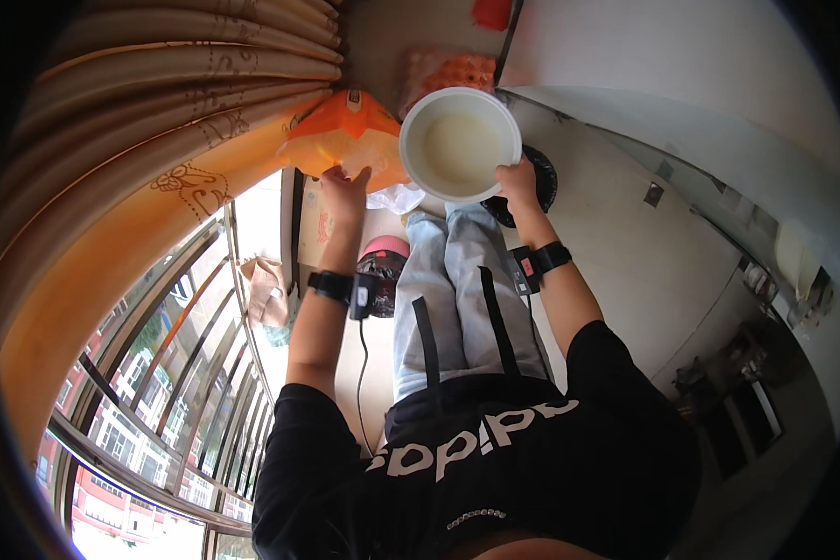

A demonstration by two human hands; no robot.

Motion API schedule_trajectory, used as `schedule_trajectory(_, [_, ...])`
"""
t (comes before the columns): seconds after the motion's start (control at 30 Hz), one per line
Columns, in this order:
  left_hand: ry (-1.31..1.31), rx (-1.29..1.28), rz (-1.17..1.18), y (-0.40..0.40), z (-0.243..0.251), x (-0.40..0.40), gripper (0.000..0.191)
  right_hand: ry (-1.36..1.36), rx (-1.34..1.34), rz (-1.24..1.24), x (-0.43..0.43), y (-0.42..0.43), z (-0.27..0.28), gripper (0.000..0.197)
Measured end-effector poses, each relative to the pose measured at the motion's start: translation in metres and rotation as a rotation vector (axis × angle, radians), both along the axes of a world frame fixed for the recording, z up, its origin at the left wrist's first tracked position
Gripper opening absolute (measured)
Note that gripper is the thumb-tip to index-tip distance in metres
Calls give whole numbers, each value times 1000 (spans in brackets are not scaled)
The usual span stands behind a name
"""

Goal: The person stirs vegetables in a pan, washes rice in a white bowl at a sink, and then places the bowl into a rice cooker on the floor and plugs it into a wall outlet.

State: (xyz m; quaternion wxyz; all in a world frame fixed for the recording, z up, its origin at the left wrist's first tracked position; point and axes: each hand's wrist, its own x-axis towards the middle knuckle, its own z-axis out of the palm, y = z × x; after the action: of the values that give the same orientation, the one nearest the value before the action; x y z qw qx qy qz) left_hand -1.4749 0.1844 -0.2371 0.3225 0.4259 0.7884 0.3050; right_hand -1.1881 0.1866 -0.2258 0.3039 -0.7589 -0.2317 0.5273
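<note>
My right hand (pixel 518 183) grips the rim of a round white pot (pixel 407 150), tilted so that I look into it. Pale, creamy matter covers its bottom; whether it is grain or liquid I cannot tell. To the left, my left hand (pixel 344 197) pinches the near edge of an orange plastic bag (pixel 329 136) with thumb and fingers. The bag's mouth is spread, and its inside is partly hidden. Pot and bag are side by side, close to each other.
Beyond the pot lies an orange egg tray (pixel 467 70) in clear wrap. A black-lined bin (pixel 547 178) is partly behind my right hand. A pink-lidded jar (pixel 385 260) and a cardboard box (pixel 313 227) stand by the left wall. Curtains (pixel 175 77) hang at left above a barred window (pixel 175 364).
</note>
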Motion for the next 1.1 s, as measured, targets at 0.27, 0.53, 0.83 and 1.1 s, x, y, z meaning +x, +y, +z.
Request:
schedule_trajectory(0.27, [544,-592,-186,88,-92,-27,55,-57,31,29,12,5,-35,43])
schedule_trajectory(0.53, [621,-715,-442,113,-166,-39,51,-76,-40,-22,16,13,-58,40])
schedule_trajectory(0.83, [646,-692,-487,100,-233,-45,47,-96,-83,49,18,15,-67,47])
schedule_trajectory(1.1, [621,-571,-525,76,-264,-52,43,-213,-89,265,17,9,-88,51])
